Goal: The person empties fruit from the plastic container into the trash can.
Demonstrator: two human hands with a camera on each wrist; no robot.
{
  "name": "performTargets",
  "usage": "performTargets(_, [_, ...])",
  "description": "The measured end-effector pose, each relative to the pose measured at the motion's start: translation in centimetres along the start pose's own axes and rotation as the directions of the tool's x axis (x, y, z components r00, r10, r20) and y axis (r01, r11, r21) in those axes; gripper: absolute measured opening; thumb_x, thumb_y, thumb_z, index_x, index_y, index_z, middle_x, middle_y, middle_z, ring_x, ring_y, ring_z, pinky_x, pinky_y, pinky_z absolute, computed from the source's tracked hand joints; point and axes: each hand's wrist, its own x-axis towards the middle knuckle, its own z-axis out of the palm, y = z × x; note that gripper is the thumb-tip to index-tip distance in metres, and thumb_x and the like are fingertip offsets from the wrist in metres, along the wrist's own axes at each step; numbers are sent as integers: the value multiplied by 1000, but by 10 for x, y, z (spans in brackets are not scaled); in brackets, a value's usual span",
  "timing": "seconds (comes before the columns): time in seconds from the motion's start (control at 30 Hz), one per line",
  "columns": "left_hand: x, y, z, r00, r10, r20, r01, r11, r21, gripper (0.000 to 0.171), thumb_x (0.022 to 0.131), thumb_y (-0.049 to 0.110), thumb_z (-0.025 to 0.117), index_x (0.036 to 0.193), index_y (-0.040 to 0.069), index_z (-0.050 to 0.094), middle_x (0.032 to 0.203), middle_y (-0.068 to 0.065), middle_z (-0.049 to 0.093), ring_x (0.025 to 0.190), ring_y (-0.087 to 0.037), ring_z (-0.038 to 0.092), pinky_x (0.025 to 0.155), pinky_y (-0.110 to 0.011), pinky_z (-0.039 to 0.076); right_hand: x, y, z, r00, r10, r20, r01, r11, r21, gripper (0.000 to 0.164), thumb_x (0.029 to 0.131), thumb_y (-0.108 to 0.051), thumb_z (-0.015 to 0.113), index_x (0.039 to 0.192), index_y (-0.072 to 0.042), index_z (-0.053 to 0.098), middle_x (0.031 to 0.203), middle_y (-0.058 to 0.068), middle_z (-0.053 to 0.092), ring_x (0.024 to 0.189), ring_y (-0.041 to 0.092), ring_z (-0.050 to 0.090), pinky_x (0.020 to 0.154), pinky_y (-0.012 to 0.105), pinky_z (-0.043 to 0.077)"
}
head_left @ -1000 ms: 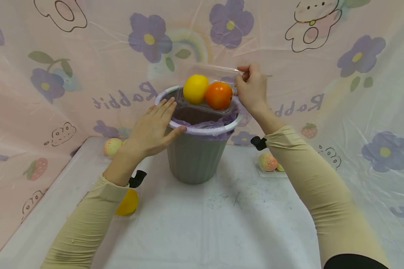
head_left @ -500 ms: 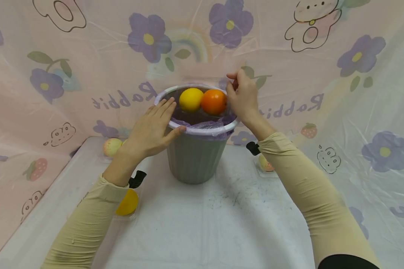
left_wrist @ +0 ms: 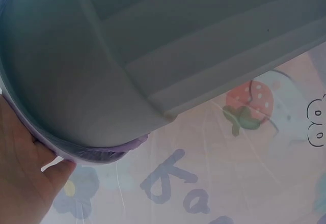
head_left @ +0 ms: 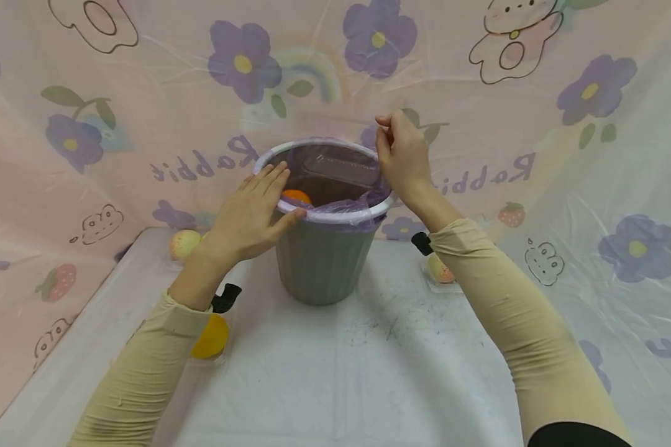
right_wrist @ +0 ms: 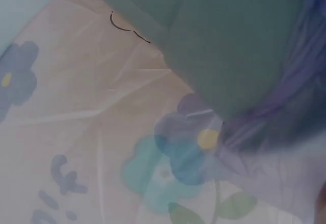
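A grey trash can point(head_left: 321, 267) with a pale rim and a purple liner bag point(head_left: 352, 205) stands upright on the table. My left hand point(head_left: 251, 214) rests on its left rim, fingers straight and thumb along the front; the left wrist view shows this hand point(left_wrist: 30, 168) against the rim. Above the right rim, my right hand point(head_left: 405, 155) has curled fingers at the edge of a clear plastic tray point(head_left: 341, 167), which tilts down into the can and is hard to see. An orange point(head_left: 297, 197) shows inside, low at the left. The yellow fruit is hidden.
On the white-covered table point(head_left: 335, 372), a yellow fruit point(head_left: 211, 338) in a clear tray lies beside my left forearm. A peach-like fruit point(head_left: 185, 244) sits at the back left, another fruit point(head_left: 440, 269) at the right, partly behind my sleeve. A patterned curtain point(head_left: 162, 62) hangs behind.
The tray has gone from above the can down to its mouth and tipped. Orange and yellow fruit have slid off into the can. The right hand moved slightly left; the left hand stayed put.
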Motion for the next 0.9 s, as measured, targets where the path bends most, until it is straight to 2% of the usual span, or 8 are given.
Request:
performTargets(0.1, [0,0,-1,1000,1,0,-1,1000,3,89,105,65,38,163,-1,26,172,-13,21,159,-34,18,129,-51,14,0,-1,-1,1000,23,-8,-23,1000,9,9,99,2,55,103,10,60,92,24,69,69,32,59,63,35,43])
performTargets(0.2, [0,0,-1,1000,5,-4,-5,1000,6,89,105,65,38,163,-1,26,172,-14,21,159,-35,19,129,-51,15,-1,-2,-4,998,56,-21,-56,998,20,10,99,2,55,104,10,60,90,23,70,63,27,53,61,27,38])
performTargets(0.4, [0,1,0,1000,11,-13,-11,1000,11,89,105,65,38,162,-2,27,171,-15,22,158,-36,20,129,-51,16,-1,-8,-14,991,108,-84,-98,989,106,16,100,1,57,110,12,62,82,23,65,60,14,44,54,16,28])
performTargets(0.53, [0,1,-1,1000,10,-13,-10,1000,3,90,105,66,37,162,-2,26,172,-15,21,158,-36,19,129,-51,15,0,-12,-23,976,174,-134,-153,975,159,18,100,0,58,112,12,63,81,19,64,66,0,50,54,14,33])
performTargets(0.63, [-1,1,0,1000,9,-15,-9,1000,-1,91,105,67,36,162,-2,26,172,-14,21,159,-35,19,129,-51,15,0,-14,-29,955,241,-173,-199,953,230,17,99,2,59,113,11,63,78,6,61,72,-6,56,59,11,45])
performTargets(0.77, [-1,1,0,1000,11,-21,-11,1000,-3,91,105,68,36,162,-2,27,172,-14,22,159,-35,19,129,-52,15,0,-16,-41,923,313,-223,-228,913,339,17,99,6,58,114,13,62,82,-12,56,75,1,65,67,18,60])
performTargets(0.9, [-1,1,1,1000,14,-27,-14,1000,-5,92,104,69,35,162,-2,27,171,-15,23,158,-35,19,129,-52,16,-3,-16,-56,895,375,-239,-256,874,412,17,101,6,57,116,10,60,83,-13,56,82,12,71,71,24,62])
